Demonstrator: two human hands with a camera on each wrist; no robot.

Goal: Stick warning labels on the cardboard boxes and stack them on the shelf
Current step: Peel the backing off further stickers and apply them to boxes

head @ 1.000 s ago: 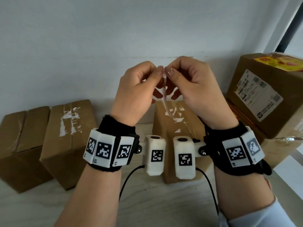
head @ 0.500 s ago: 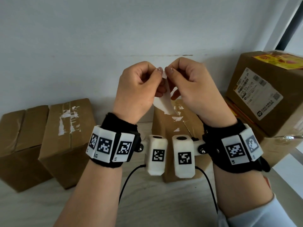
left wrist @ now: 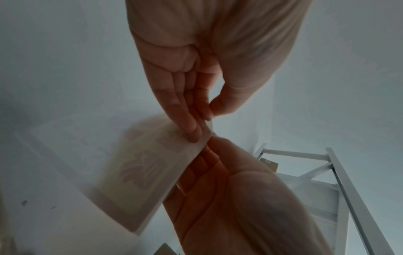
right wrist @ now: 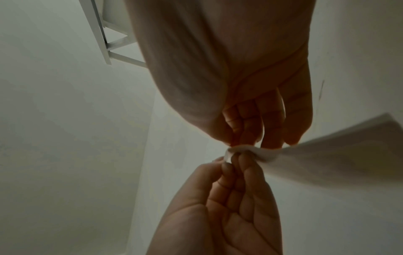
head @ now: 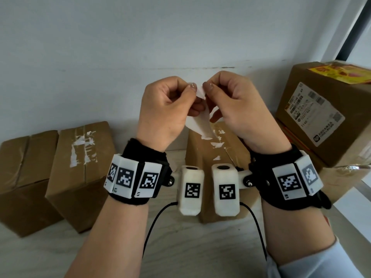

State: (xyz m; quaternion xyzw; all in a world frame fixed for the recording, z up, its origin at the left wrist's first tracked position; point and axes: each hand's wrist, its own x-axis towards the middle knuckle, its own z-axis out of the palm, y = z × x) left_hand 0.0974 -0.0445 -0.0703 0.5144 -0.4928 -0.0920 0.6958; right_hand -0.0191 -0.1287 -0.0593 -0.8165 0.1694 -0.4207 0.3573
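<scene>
Both hands are raised in front of the wall and pinch the top corner of a white warning label sheet (head: 198,123), which hangs down between them. My left hand (head: 191,89) pinches it from the left, my right hand (head: 206,88) from the right, thumbs nearly touching. In the left wrist view the label (left wrist: 139,172) shows a faint print through its back. In the right wrist view the label's (right wrist: 327,162) corner is curled between the fingertips. A brown cardboard box (head: 220,149) with torn white tape stands behind the wrists.
Two cardboard boxes (head: 26,177) (head: 80,167) stand at the left on the pale tabletop (head: 180,247). At the right, a bigger box (head: 321,109) with a shipping label sits stacked on another. A white metal shelf frame (left wrist: 331,172) shows in the wrist views.
The hanging label has swung from edge-on to showing its white face. The thumbs have drawn slightly apart at its top corner. The boxes have not moved.
</scene>
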